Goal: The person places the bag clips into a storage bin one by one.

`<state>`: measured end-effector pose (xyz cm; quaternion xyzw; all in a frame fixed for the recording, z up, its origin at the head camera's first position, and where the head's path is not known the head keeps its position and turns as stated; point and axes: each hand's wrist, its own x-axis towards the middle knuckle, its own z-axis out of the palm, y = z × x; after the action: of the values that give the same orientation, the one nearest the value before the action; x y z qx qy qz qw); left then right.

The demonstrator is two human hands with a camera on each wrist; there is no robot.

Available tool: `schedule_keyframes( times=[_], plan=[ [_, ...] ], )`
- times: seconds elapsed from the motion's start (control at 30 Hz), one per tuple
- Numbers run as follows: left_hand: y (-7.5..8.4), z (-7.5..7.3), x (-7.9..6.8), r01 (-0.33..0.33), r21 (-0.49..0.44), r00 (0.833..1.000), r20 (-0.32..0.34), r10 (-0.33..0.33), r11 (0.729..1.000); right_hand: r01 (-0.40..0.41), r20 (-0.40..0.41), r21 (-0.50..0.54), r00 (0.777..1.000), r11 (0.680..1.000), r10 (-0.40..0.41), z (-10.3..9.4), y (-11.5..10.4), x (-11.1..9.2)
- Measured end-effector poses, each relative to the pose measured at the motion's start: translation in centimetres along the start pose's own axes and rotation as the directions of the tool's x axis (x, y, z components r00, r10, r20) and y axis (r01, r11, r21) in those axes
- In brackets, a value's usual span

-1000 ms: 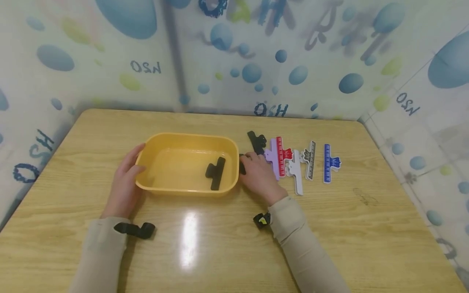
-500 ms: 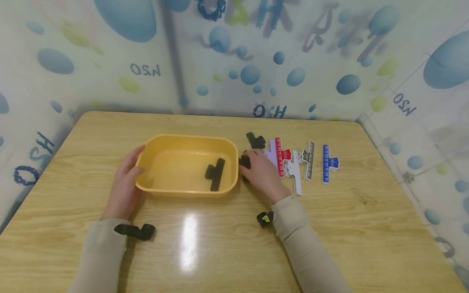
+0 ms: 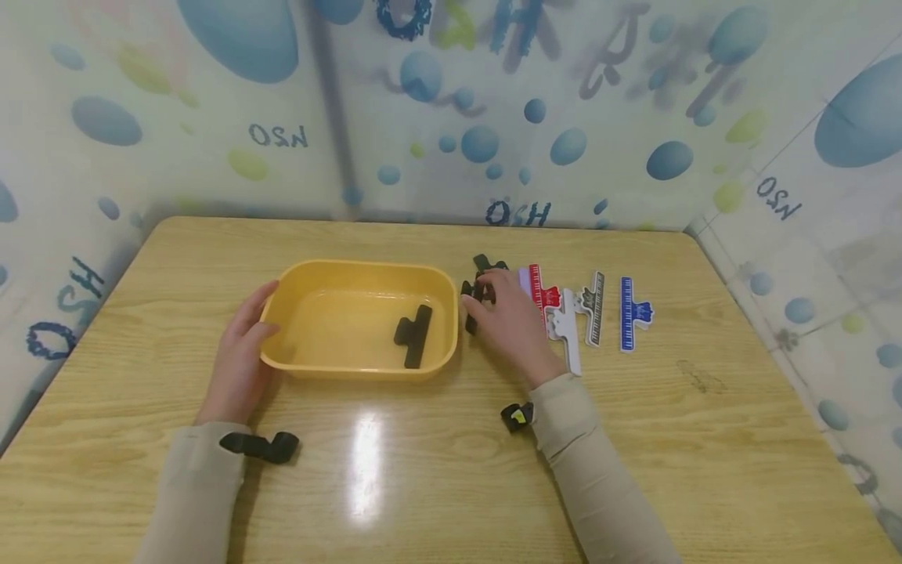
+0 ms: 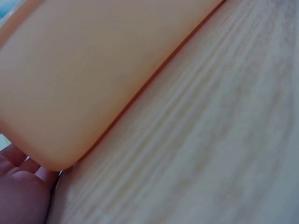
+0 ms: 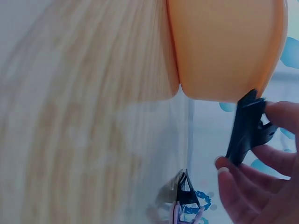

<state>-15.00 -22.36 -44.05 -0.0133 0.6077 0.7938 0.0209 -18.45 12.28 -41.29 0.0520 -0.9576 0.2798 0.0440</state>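
In the head view a yellow plastic basin point(image 3: 359, 372) holds one black clip point(image 3: 419, 337) near its right end. My left hand point(image 3: 239, 352) grips the basin's left end, thumb at the rim and fingers along the outside. My right hand point(image 3: 513, 325), just right of the basin, pinches another black clip point(image 5: 247, 126) between thumb and fingers. The right wrist view shows this clip raised, its long edge nearly upright. One more black clip point(image 3: 482, 263) lies behind the right hand, partly hidden by it.
Right of my right hand lie a partly hidden purple clip point(image 3: 524, 279), a red clip point(image 3: 537, 290), a white clip point(image 3: 571, 337), a black-and-white clip point(image 3: 597, 309) and a blue clip point(image 3: 627, 313). The wooden table point(image 3: 423, 470) meets patterned walls behind and at the right.
My right hand has shifted slightly right and raised the black clip beside the basin, tilting it more into sight. The left hand and the basin stay in place.
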Motion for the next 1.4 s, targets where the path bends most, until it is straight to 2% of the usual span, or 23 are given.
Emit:
schedule_keyframes(
  times=[0.13,0.33,0.47,0.57,0.67,0.8,1.07,1.4],
  plan=[
    [0.1,0.1,0.1,-0.003,0.006,1.0,0.001,0.003,1.0,0.022,-0.021,0.064,1.0,0.998,-0.021,-0.3,0.1,0.1],
    [0.2,0.1,0.1,-0.011,-0.007,1.0,0.003,0.011,1.0,0.046,-0.006,0.182,0.999,0.982,-0.045,-0.7,-0.2,0.0],
    [0.0,0.1,-0.1,-0.008,-0.023,1.0,0.003,0.008,1.0,0.052,-0.002,0.302,0.999,0.952,-0.054,-0.6,-0.4,-0.2],
    [-0.2,0.0,-0.1,-0.006,-0.021,1.0,0.005,0.006,1.0,0.048,0.027,0.387,0.998,0.921,-0.063,-0.6,-0.7,-0.4],
    [-0.1,0.1,-0.1,-0.003,-0.015,1.0,0.008,0.004,1.0,0.04,0.067,0.43,0.995,0.902,-0.076,-0.5,-1.2,-0.5],
    [0.0,0.2,-0.1,-0.003,-0.015,1.0,0.008,0.003,1.0,0.053,0.099,0.442,0.989,0.895,-0.108,-0.4,-1.5,-0.5],
    [0.0,0.2,-0.1,0.001,-0.018,1.0,0.01,0.0,1.0,0.134,0.125,0.435,0.97,0.891,-0.206,0.2,-1.8,-0.7],
    [0.0,0.1,-0.1,0.01,0.003,1.0,0.004,-0.01,1.0,0.19,0.173,0.384,0.947,0.904,-0.272,1.1,-2.2,-1.0]
  ],
)
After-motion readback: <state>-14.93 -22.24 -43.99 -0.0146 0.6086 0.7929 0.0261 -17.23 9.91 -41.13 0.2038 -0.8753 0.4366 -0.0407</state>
